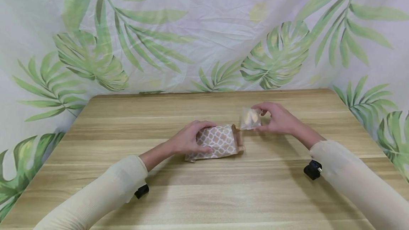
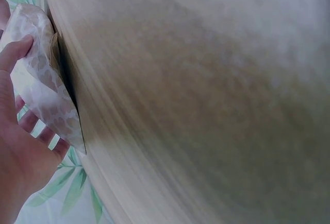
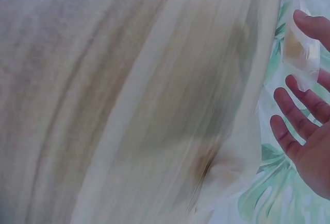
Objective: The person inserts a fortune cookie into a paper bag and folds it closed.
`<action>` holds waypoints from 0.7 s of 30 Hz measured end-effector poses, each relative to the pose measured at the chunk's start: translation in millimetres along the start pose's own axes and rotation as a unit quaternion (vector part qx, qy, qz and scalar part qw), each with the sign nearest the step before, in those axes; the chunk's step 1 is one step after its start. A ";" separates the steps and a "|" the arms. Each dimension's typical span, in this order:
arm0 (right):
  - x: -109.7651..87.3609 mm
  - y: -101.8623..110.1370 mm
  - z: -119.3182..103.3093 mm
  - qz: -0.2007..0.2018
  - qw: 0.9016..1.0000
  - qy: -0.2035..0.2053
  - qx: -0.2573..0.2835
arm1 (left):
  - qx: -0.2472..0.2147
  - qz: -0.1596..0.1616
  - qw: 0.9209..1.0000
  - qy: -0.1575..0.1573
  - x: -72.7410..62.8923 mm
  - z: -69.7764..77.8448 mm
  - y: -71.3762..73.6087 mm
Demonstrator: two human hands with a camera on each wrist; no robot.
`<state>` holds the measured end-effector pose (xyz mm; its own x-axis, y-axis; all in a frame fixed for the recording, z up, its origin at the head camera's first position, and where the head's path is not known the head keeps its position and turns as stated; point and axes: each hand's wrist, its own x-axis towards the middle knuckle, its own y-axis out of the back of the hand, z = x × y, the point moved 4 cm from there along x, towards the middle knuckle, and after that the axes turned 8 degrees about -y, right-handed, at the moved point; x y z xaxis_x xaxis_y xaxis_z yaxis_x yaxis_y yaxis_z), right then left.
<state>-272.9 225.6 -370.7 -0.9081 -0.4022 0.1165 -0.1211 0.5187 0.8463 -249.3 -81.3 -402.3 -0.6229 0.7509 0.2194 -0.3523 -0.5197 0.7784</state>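
Observation:
A small brown paper bag [image 1: 220, 139] with a white lattice print lies on its side on the table, its mouth toward the right. My left hand [image 1: 191, 138] grips it from the left, thumb on the near side and fingers on the far side. In the left wrist view the thumb presses the printed paper [image 2: 44, 80]. Just right of the bag's mouth, my right hand [image 1: 276, 119] holds a small clear packet [image 1: 250, 119] by its right side. Pale yellowish pieces show through the film; their kind is unclear. The bag's inside is hidden.
The wood-grain table [image 1: 204, 194] spreads around both hands. Behind it hangs a leaf-printed cloth [image 1: 217, 45]. A black wrist device [image 1: 312, 170] sits under the right sleeve, another [image 1: 141, 191] under the left. A blurred translucent shape [image 3: 227, 177] appears low in the right wrist view.

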 end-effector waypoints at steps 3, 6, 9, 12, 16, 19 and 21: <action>-3.6 0.5 -3.2 0.004 1.000 0.006 0.007 | -0.005 0.002 1.000 0.001 0.1 -1.1 0.0; -5.9 1.3 -6.6 0.010 1.000 0.014 0.010 | -0.011 0.003 1.000 0.004 0.0 -2.6 -0.2; -8.3 2.6 -11.1 0.018 0.999 0.027 0.012 | -0.013 0.004 1.000 0.005 -0.4 -3.1 -0.2; -11.0 3.1 -16.5 0.021 0.999 0.037 0.015 | -0.014 0.004 1.000 0.006 -0.6 -2.7 0.0; -15.3 1.7 -21.1 0.021 0.999 0.042 0.010 | -0.013 0.005 1.000 0.004 -0.5 -2.4 0.2; -19.4 0.2 -23.7 0.024 0.999 0.043 0.006 | -0.011 0.004 1.000 0.001 -0.3 -2.3 0.0; -22.4 -1.1 -26.2 0.027 0.999 0.047 0.004 | -0.011 0.003 1.000 0.000 0.0 -2.0 -0.2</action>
<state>-241.9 214.2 -360.7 -0.8718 -0.4421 0.2112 -0.0763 0.5484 0.8327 -250.6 -82.0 -403.7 -0.6256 0.7473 0.2241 -0.3630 -0.5330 0.7643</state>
